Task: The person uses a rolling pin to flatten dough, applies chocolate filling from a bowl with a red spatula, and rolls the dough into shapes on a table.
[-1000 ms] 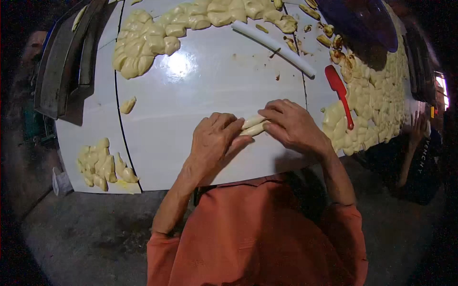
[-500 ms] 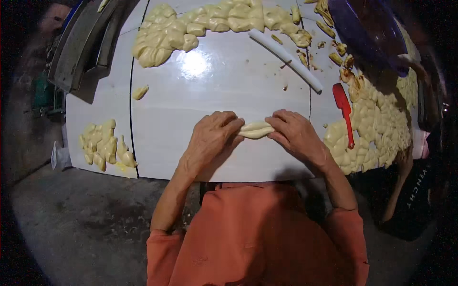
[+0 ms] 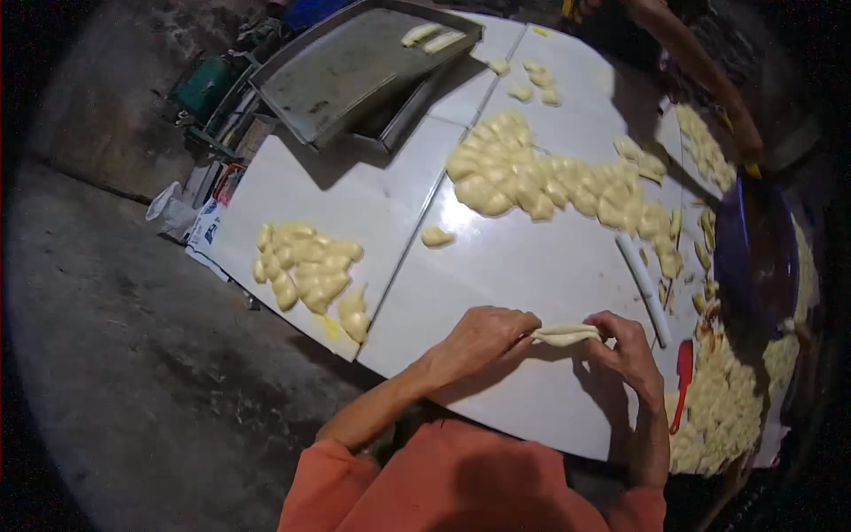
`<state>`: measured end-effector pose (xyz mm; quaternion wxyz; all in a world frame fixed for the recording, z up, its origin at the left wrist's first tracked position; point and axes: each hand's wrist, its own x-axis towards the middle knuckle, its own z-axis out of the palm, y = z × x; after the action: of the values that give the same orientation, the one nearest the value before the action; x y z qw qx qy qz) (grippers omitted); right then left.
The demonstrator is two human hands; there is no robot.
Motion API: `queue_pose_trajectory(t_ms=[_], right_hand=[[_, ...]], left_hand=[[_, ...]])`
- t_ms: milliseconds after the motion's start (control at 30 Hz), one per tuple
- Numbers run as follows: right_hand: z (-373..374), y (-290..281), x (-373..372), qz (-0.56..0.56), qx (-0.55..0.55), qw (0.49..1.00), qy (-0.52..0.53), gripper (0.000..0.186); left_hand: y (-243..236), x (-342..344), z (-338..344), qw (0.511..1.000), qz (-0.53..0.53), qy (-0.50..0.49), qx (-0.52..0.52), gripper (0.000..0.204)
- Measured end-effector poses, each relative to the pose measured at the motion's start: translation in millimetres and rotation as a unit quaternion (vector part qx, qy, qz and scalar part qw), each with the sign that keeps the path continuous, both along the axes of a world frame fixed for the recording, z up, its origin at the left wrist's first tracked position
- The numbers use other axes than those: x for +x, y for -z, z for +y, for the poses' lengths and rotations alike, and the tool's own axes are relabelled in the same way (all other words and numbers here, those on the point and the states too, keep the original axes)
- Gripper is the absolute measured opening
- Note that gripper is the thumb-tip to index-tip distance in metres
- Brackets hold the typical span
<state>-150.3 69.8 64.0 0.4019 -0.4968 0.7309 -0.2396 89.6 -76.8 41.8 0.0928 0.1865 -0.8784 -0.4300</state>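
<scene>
Between my two hands hangs a short, pale piece of dough, folded lengthwise and pointed toward its ends. My left hand pinches its left end with thumb and fingers. The right end is gripped by my right hand, fingers curled over it. Both hands are just above the near part of the white table, casting shadows on it. Beyond them lies a small single dough piece. A white rolling pin rests on the table beyond my right hand.
Dough pieces cover the far middle, with another cluster at left. A metal tray bearing two dough pieces stands at the far left. Right are a red spatula, more dough, a purple basin and another person's arm.
The view has swung left, bringing the tray and left dough cluster more fully into sight. The dough piece now appears lifted off the table, still held at both ends.
</scene>
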Motion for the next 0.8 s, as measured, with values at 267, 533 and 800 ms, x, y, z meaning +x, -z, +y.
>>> queue_pose_trajectory(t_ms=[267,533,800], right_hand=[[-211.9,-33.6,70.4,0.093,-0.152,0.981,-0.077,0.034],[-466.5,-46.8,144.9,0.084,-0.260,0.952,-0.138,0.034],[-560.6,20.0,156.9,0.265,-0.232,0.909,-0.222,0.049]], left_hand=[[-25.5,89.6,-164.7,0.969,0.100,-0.174,-0.146,0.023],[-58.4,167.7,-338.5,0.922,0.045,-0.299,-0.242,0.026],[-16.2,175.4,-415.8,0.898,-0.076,-0.293,-0.320,0.035]])
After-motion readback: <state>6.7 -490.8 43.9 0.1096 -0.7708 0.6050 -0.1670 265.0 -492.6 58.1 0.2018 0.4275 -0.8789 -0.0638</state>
